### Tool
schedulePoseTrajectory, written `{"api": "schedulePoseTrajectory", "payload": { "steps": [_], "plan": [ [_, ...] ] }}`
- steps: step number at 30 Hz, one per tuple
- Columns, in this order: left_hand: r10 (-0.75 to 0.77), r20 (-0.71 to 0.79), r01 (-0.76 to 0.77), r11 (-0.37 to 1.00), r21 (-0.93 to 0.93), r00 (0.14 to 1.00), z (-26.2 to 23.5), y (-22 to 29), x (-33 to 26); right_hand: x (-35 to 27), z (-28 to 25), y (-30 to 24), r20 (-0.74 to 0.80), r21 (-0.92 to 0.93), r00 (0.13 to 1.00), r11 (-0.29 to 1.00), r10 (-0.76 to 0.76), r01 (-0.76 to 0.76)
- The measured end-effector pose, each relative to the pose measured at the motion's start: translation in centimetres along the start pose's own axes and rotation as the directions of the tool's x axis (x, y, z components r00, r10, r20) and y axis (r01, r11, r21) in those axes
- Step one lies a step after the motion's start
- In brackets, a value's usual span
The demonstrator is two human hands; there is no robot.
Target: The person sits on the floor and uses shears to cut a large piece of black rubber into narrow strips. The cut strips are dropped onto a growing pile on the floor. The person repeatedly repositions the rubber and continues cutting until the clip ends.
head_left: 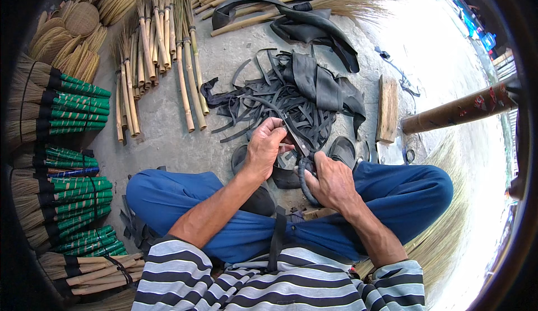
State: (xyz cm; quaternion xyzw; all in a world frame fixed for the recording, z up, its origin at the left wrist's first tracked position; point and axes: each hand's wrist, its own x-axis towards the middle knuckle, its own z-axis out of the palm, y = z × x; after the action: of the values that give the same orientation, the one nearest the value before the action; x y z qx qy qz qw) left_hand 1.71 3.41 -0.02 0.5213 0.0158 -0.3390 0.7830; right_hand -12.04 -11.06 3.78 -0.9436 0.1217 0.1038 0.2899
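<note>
My right hand point(332, 183) grips a pair of scissors point(305, 181) by dark, wrapped handle loops. Their narrow blades point up and left toward my left hand point(265, 149). The left fingers pinch a black rubber strip point(269, 104) close to the blades, and part of the strip is hidden behind the fingers. Just beyond both hands lies a tangled heap of black rubber strips point(269, 89) on the concrete floor. A wide, folded black rubber sheet point(314, 81) rests on the heap.
Bamboo-handled brooms point(188, 86) lie beyond on the left. Bundled brooms with green-wrapped handles point(81, 193) line the left side. A wooden block point(387, 109) and a brown pole point(459, 109) are to the right. Woven fans point(81, 19) are piled far left.
</note>
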Motion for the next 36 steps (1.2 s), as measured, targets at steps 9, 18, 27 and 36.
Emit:
{"api": "schedulePoseTrajectory", "payload": {
  "steps": [9,18,27,36],
  "plan": [
    [-0.039,0.093,0.027,0.993,0.119,0.995,-0.6,0.3,0.1,0.1,0.4,-0.1,-0.036,-0.005,0.999,1.000,-0.011,0.010],
    [-0.104,0.071,0.098,0.992,0.083,0.992,-1.5,-0.6,0.7,-0.1,0.6,0.0,-0.053,-0.001,0.998,1.000,-0.020,0.020],
    [-0.132,0.044,0.128,0.988,0.083,0.990,-1.4,-0.8,0.6,0.1,0.0,0.4,-0.071,0.002,0.997,1.000,0.008,-0.008],
    [-0.179,0.115,0.181,0.983,-0.009,0.977,-0.2,0.4,0.1,2.2,-1.2,0.9,-0.188,0.654,0.967,0.756,0.170,-0.006]
  ]
}}
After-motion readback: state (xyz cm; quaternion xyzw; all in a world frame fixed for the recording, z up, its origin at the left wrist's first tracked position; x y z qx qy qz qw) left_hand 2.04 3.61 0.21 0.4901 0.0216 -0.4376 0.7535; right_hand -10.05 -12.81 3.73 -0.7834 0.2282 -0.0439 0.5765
